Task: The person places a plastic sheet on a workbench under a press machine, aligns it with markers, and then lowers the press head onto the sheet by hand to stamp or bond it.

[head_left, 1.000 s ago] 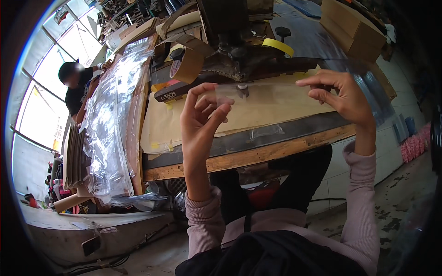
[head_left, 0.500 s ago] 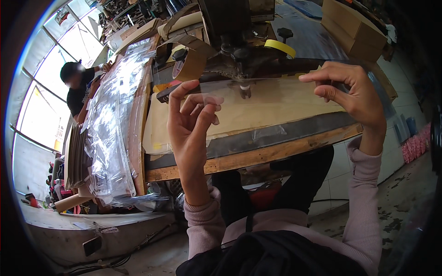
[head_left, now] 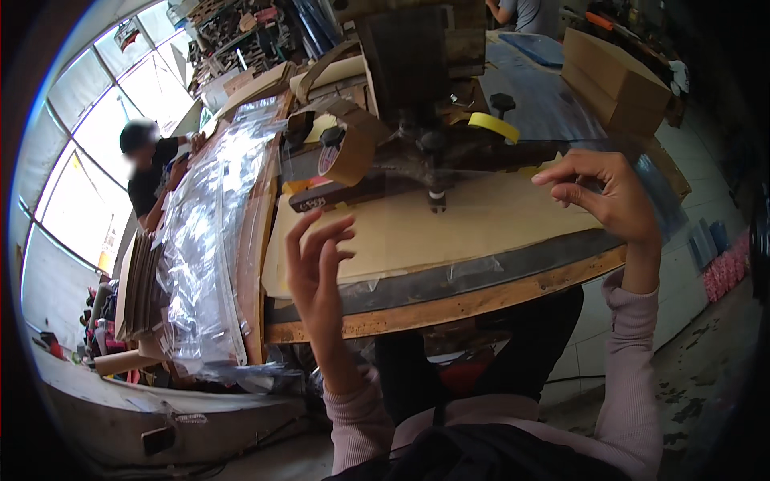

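Note:
My right hand (head_left: 603, 195) is raised over the right side of the workbench and pinches the edge of a large clear plastic sheet (head_left: 481, 172). The sheet stretches leftward in front of a dark machine (head_left: 417, 72). My left hand (head_left: 317, 268) is lower, near the bench's front edge, with its fingers spread apart. It is at the sheet's lower left part, and I cannot tell whether it touches the sheet. Under both hands lies a tan cardboard sheet (head_left: 473, 232) on the wooden workbench (head_left: 449, 309).
A tape dispenser with a brown roll (head_left: 345, 152) and a yellow tape roll (head_left: 493, 124) sit by the machine. A pile of clear plastic bags (head_left: 204, 240) covers the bench's left side. Cardboard boxes (head_left: 613, 76) stand at the back right. Another person (head_left: 144, 164) works by the windows.
My left hand has dropped toward the bench edge and spread its fingers, letting go of the sheet's left end. My right hand has stayed up, still pinching the sheet.

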`<state>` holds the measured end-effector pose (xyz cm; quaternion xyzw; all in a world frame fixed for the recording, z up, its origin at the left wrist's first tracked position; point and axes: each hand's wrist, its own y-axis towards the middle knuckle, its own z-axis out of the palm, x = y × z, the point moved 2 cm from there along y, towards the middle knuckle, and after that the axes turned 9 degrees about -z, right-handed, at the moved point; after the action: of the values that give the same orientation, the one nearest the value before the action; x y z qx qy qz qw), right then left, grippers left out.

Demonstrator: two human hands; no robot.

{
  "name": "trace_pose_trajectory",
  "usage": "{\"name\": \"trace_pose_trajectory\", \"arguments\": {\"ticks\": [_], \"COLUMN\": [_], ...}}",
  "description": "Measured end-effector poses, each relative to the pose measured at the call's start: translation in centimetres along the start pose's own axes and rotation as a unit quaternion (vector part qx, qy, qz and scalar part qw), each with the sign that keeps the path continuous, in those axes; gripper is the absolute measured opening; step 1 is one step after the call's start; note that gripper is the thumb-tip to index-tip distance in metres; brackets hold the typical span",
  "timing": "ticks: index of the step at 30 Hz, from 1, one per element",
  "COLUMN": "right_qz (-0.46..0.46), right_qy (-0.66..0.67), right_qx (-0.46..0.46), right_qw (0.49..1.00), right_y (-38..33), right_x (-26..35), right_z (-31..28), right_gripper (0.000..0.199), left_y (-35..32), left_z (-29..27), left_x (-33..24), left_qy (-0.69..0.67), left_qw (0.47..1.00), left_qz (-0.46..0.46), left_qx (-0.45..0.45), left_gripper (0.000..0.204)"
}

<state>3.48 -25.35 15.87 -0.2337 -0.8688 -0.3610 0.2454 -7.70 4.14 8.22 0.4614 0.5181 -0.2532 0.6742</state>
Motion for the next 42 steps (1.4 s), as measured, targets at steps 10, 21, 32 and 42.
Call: {"name": "trace_pose_trajectory", "arguments": {"ticks": [10,21,32,42], "right_qz": [0.174,0.332,0.335,0.287], "right_qy": [0.042,-0.015,-0.067,-0.615], "right_qx": [-0.379,-0.611,-0.624,-0.290], "right_qw": [0.908,0.718,0.703,0.675], "right_y": [-9.5,-24.1,-26.7,-14.6], "right_x": [-7.1,-18.2,-22.2,-15.5], "right_z": [-13.7,-16.0,-12.9,-13.7], "right_gripper": [0.017,0.011,0.018,0.035], "left_y": [-5.0,-4.6,-4.7,-4.6], "left_z": [-9.1,-6.5,-6.3,-6.0], "left_x": [8.6,7.6,7.6,7.6], "left_qy": [0.389,0.521,0.535,0.540], "left_qw": [0.902,0.837,0.828,0.822], "left_qz": [-0.051,-0.024,-0.010,-0.028], "left_qx": [-0.179,-0.166,-0.168,-0.179], "left_gripper": [0.019,0.019,0.020,0.018]}}
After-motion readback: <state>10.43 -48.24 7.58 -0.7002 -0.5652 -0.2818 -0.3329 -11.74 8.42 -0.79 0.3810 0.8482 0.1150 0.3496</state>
